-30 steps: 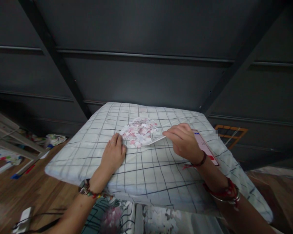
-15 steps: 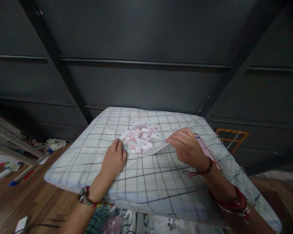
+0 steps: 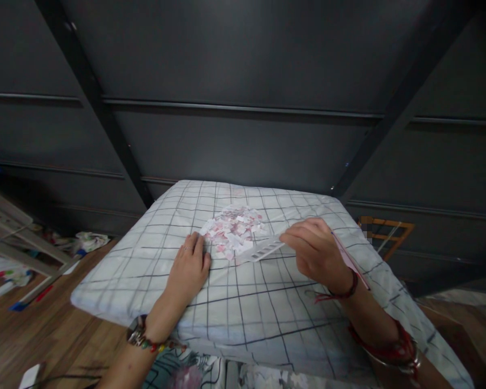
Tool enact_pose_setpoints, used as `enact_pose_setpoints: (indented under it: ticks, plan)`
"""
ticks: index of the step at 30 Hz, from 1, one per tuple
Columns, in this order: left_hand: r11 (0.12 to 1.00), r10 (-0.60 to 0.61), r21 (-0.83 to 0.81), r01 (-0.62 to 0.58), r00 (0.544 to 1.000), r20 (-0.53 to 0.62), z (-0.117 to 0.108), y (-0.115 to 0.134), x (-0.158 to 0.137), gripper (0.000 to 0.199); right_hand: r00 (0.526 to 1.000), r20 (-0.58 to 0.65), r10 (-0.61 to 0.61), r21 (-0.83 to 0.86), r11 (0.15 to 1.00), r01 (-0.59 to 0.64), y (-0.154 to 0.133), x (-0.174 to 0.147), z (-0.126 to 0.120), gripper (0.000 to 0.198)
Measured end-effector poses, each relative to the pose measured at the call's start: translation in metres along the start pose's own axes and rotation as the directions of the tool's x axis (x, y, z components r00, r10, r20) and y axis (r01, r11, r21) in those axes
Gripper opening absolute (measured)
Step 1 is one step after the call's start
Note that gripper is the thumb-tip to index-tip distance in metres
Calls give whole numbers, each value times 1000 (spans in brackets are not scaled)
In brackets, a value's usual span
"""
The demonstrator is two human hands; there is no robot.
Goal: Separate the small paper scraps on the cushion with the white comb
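A dark panelled wall [image 3: 243, 65] fills the upper view, its bars running across and aslant. Below it stands the worktop [image 3: 149, 286], spread with a white cloth in dark checks, with wooden floor [image 3: 65, 335] showing at the left. The person's right hand [image 3: 316, 254] is raised over the right half of the cloth, thumb and fingers pinched narrow on one end of a pale slotted strip [image 3: 263, 250]. The left hand [image 3: 188, 265] lies palm down, fingers extended and close together, their tips at the left edge of the paper scraps [image 3: 233, 229]. These (white and pink, loosely heaped) sit on the cloth between the two hands, toward the back. A slim pink-screened phone [image 3: 350, 263] lies partly hidden behind the right hand and wrist. The strip slants down leftward to the heap's near right edge; whether it touches the scraps I cannot tell. Smallest is a ring [image 3: 186, 248] on the left hand.
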State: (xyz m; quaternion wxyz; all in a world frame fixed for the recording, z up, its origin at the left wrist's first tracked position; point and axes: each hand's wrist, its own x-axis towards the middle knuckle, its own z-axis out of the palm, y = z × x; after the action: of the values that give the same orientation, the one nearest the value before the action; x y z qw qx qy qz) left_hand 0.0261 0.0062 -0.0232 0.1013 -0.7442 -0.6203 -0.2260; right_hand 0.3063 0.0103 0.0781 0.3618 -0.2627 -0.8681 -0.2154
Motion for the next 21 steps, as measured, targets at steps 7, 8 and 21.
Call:
enact_pose_setpoints:
  ticks: [7,8,21]
  plan:
    - [1000,-6,-24,6,1000,14,-3,2,1,44,998,55,-21,1,1000,21,2,0,0,32]
    - [1000,-5,-27,5,1000,13,-3,2,1,44,999,45,-16,19,1000,15,3,-1,-1,32]
    - [999,-10,-32,11,1000,19,-3,2,0,45,998,52,21,-47,999,-19,9,-2,-2,33]
